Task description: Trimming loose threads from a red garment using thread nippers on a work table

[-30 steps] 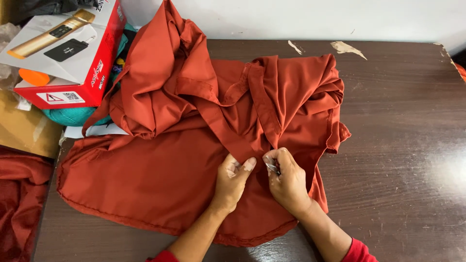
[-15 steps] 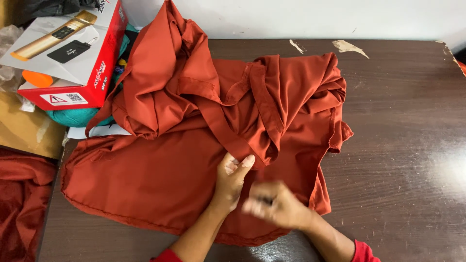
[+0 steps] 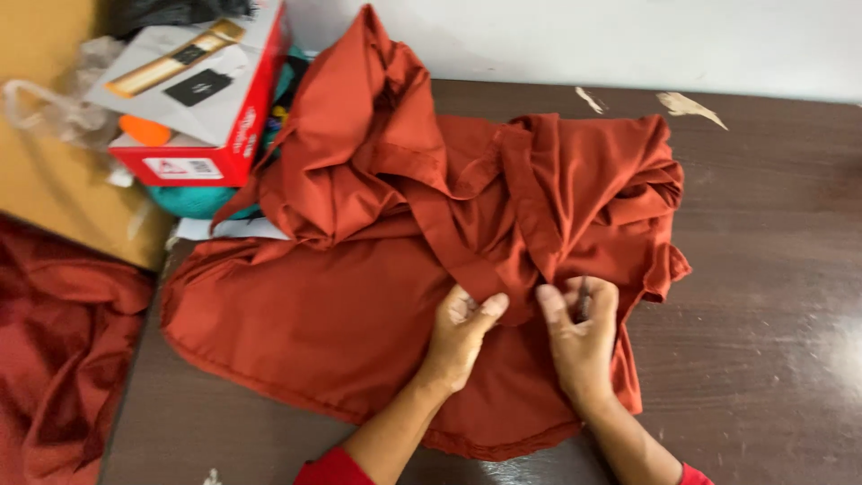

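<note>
A rust-red garment [image 3: 359, 332] lies spread and partly bunched across a dark wooden surface [image 3: 772, 269], its upper half heaped in loose folds beside a red and white box [image 3: 202, 108] at the left edge. The left hand [image 3: 460, 332] presses on the cloth, thumb stretched toward a folded band running down the middle. Just to its right, the right hand [image 3: 582, 337] has its fingers [image 3: 588, 296] closed on a small dark object, too slight to identify, held against the same band. The fabric looks thin, light and limp, likely to slide and crease easily; the stitched band and hems appear the firmest places to grip. More red cloth [image 3: 63, 350] hangs off the surface at far left.
</note>
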